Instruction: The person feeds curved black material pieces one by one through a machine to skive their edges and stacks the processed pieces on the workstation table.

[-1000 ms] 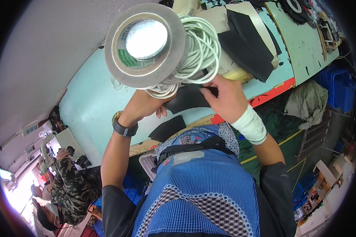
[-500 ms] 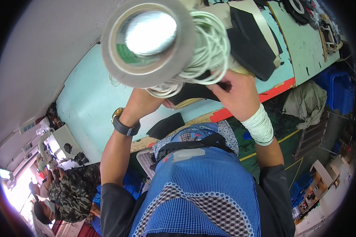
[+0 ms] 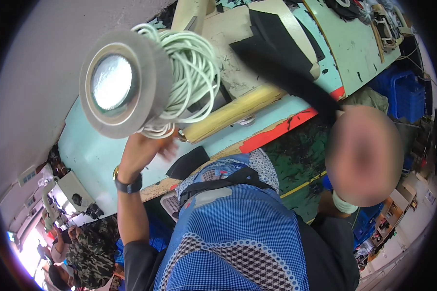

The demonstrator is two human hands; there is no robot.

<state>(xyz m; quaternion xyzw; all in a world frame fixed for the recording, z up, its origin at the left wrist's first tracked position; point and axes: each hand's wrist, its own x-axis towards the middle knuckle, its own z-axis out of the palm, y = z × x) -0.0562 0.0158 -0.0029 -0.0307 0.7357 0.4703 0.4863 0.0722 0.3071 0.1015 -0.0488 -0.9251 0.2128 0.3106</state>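
Note:
My right hand [image 3: 363,155], smeared by a blur, is off to the right beyond the bench edge and grips the end of a long black strip [image 3: 296,80], which trails back toward the bench. Its fingers cannot be made out. My left hand [image 3: 142,154] is over the bench's front side, near the end of a yellowish wooden bar [image 3: 238,110]. Its fingers are loosely apart, somewhat blurred, with nothing seen in them. A large grey-rimmed roll [image 3: 90,92] and a coil of white cord [image 3: 194,72] loom above it and partly cover it. A small black piece [image 3: 188,162] lies near the front edge.
More black pieces [image 3: 269,34] lie on a beige board on the pale green bench [image 3: 90,160]. A red strip [image 3: 277,130] marks part of its front edge. Blue crates [image 3: 400,94] stand at right. A person in camouflage clothing [image 3: 92,254] is at lower left.
My right hand has swung right and down, away from the bench, pulling the black strip with it. My left hand has come away from the strip, slightly left and down. The wooden bar is now uncovered.

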